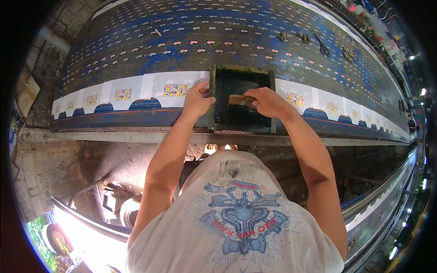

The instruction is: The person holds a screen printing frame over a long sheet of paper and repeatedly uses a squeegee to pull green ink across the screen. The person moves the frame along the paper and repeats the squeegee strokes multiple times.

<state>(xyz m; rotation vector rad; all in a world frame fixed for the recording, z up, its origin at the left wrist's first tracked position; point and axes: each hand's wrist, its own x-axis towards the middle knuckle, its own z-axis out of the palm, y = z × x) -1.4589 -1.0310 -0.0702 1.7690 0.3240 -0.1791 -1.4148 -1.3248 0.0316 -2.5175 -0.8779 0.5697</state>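
A dark screen-printing frame (242, 69) with wooden sides lies on the near edge of the long table, in front of my body. My left hand (197, 102) grips its left side, with the thumb and fingers at the wood. Inside the frame, my right hand (268, 101) is closed around the right end of a wooden squeegee (236, 100), whose lower edge is hard to see against the dark mesh. White fabric pieces (154, 84) with colourful printed rectangles run in a row left and right of the frame. Whatever lies beneath the frame is hidden.
The blue-stained table (182, 59) carries rows of small printed marks. Dark scissors (322, 46) and several small clamp-like pieces (348, 54) lie on its far right part. Another table with white pieces (378, 204) stands behind on the right. Assorted items crowd the upper right.
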